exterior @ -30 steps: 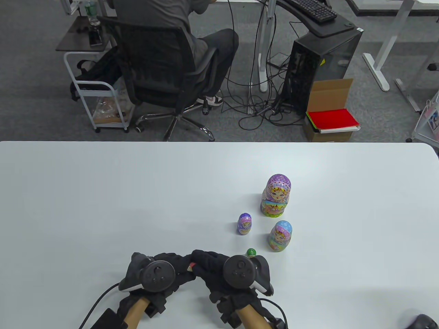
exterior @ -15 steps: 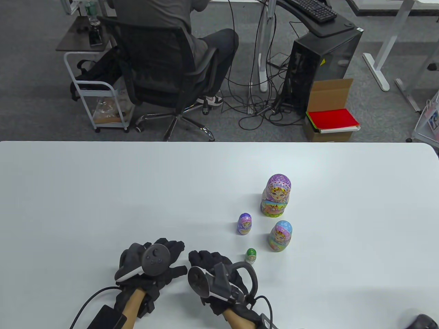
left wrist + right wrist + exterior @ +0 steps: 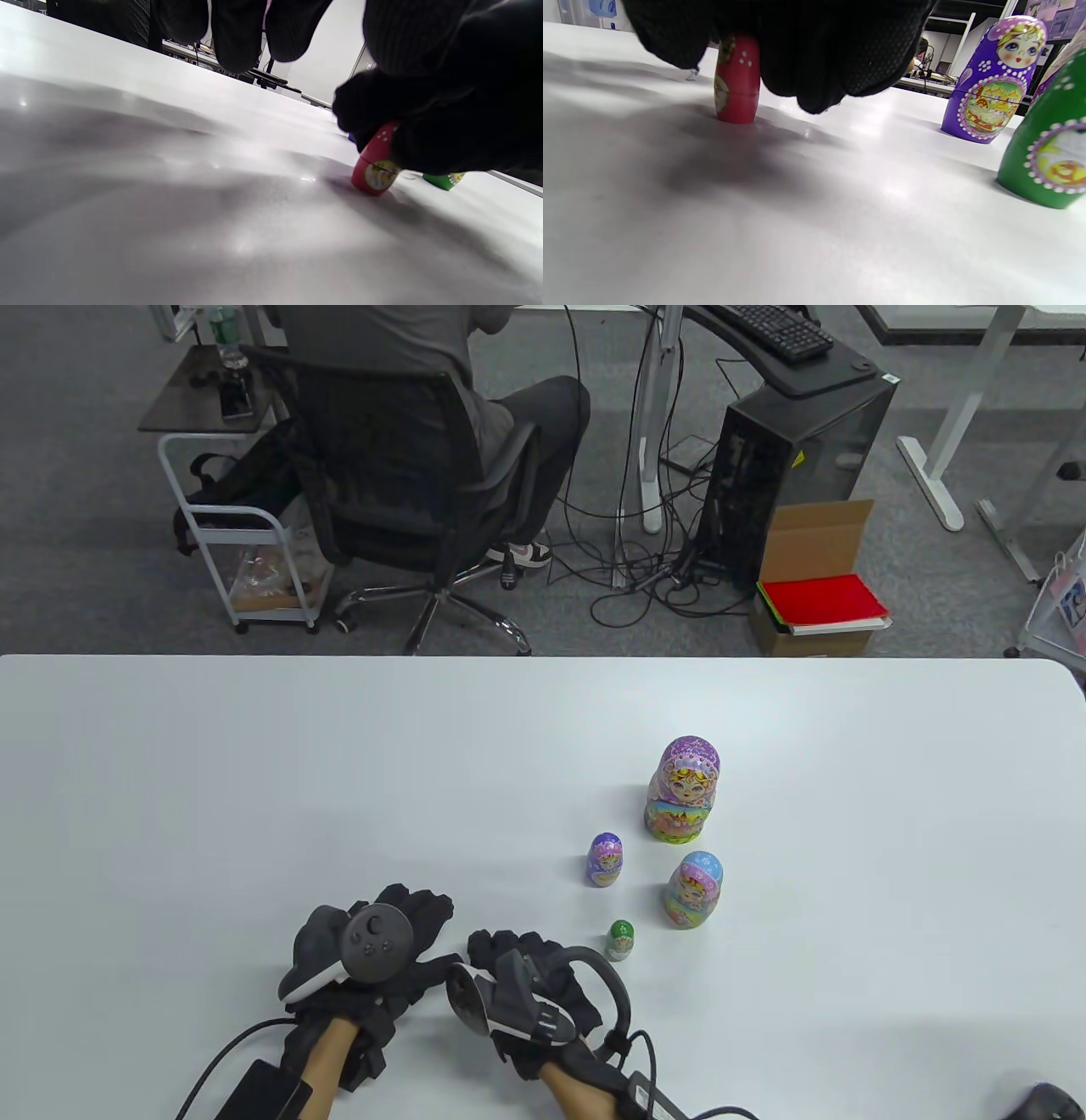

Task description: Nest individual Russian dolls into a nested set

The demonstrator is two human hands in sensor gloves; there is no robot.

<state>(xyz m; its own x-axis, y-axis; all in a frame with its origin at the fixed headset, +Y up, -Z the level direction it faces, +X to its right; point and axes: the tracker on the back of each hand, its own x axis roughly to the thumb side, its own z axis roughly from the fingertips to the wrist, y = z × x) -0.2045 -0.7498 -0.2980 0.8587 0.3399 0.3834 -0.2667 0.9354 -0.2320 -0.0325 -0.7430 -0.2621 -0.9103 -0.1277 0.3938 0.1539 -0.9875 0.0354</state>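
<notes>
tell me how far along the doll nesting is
Barely started. Nothing looks nested: the large doll, blue doll, purple doll and green doll stand apart and closed on the table. In hand: the right hand grips a small red doll standing on the table, also closed; the left hand rests beside it. Left: opening and nesting every doll.

An office. Beyond the far edge of the white table (image 3: 254, 746) lies grey carpet, where a person sits in a black swivel chair (image 3: 399, 500) facing away. Right of the chair stands a computer tower (image 3: 789, 466) (a tangle of cables beside it) under a keyboard (image 3: 776, 330), with a cardboard box (image 3: 814, 560) of red folders just beside the tower.
</notes>
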